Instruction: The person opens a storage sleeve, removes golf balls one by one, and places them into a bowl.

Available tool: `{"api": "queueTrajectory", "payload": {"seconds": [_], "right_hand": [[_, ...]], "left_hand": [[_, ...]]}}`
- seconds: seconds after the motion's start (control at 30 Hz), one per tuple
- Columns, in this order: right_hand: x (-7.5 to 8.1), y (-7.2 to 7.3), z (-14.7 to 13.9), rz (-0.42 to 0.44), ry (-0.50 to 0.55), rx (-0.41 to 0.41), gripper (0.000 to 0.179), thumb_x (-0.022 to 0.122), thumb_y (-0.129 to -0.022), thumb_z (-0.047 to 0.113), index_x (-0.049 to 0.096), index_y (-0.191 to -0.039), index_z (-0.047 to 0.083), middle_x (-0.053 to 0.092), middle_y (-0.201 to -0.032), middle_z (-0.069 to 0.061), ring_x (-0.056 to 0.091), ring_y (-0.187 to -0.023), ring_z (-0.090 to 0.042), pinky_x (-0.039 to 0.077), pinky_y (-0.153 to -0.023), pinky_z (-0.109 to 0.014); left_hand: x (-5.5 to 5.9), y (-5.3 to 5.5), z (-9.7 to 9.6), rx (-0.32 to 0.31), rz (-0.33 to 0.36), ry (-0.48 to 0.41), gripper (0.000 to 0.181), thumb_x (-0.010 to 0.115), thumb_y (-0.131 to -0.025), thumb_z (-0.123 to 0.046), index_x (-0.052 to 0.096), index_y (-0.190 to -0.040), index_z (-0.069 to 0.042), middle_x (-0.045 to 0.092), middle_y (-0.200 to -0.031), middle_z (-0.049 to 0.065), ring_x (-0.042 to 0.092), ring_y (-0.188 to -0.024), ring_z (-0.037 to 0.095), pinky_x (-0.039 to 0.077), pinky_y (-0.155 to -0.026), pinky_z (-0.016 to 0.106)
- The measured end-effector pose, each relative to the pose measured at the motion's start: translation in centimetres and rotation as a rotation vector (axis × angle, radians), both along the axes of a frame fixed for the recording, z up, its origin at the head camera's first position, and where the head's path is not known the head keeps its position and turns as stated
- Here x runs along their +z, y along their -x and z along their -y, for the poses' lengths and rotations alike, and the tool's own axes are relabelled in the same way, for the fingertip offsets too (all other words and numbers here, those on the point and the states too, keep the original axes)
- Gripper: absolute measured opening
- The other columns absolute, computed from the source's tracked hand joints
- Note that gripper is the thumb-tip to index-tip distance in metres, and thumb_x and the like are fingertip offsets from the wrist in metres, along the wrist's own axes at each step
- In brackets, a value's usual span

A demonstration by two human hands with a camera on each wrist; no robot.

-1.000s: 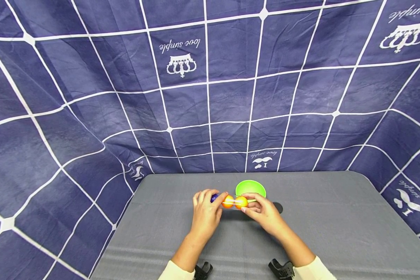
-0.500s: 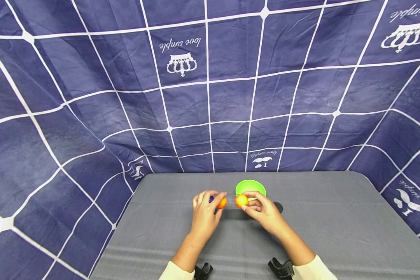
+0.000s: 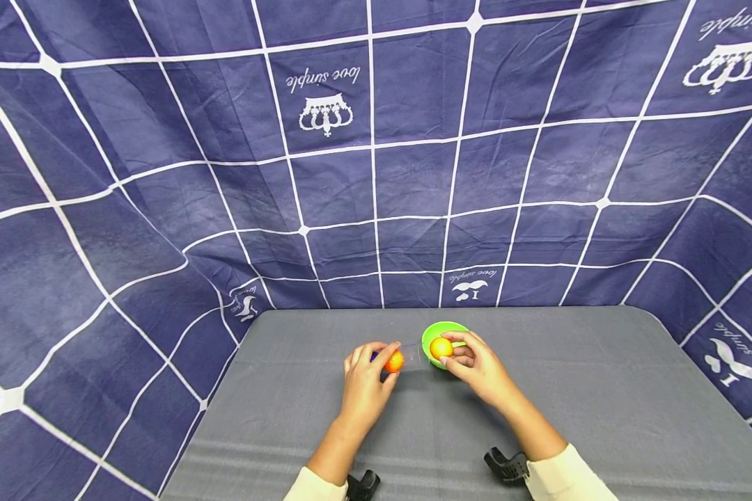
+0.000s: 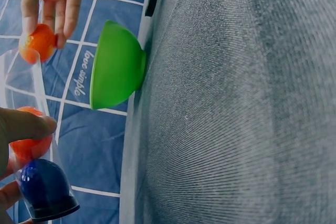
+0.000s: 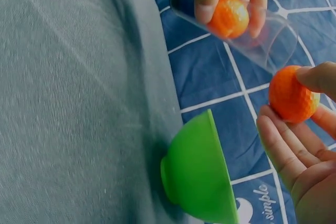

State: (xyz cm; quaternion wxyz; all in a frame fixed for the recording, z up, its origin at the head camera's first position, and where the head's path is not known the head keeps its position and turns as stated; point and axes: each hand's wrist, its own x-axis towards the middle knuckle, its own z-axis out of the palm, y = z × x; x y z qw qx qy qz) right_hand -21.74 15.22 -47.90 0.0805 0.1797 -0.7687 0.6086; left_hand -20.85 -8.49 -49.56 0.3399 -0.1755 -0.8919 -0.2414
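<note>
My left hand [image 3: 365, 379] grips a clear plastic tube [image 5: 281, 40], lying roughly sideways above the table. Inside it are an orange golf ball [image 4: 31, 139] and, at the closed end, a dark blue ball [image 4: 44, 182] beside a black cap. The tube's other end, towards my right hand, looks uncovered. My right hand [image 3: 479, 369] pinches another orange golf ball [image 5: 294, 94] between thumb and fingertips, outside the tube. From the head view this ball overlaps the green bowl [image 4: 116, 66]; both wrist views show it higher than the bowl's rim, apart from it.
Grey cloth covers the table [image 3: 301, 417]. A small black disc [image 4: 151, 2] lies beyond the bowl in the left wrist view; my right hand hides it in the head view. Blue grid-patterned fabric [image 3: 413, 174] hangs behind and at both sides.
My right hand has drawn one orange golf ball out of the tube and carried it right and slightly away, over the bowl. My left hand has shifted slightly left with the tube.
</note>
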Motion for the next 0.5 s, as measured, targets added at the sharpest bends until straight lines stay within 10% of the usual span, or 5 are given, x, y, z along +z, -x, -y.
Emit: {"api": "queueTrajectory", "payload": {"seconds": [0.5], "right_hand": [[-1.0, 2.7, -0.8, -0.183, -0.245, -0.044, 0.038, 0.078, -0.082, -0.003, 0.067, -0.118, -0.002, 0.064, -0.105, -0.016, 0.069, -0.085, -0.017, 0.061, -0.078, -0.032]], "left_hand": [[-0.6, 0.4, 0.0, 0.011, 0.062, -0.066, 0.058, 0.093, -0.066, -0.013, 0.073, -0.119, -0.023, 0.068, -0.107, 0.001, 0.062, -0.1, 0.023, 0.045, -0.079, 0.041]]}}
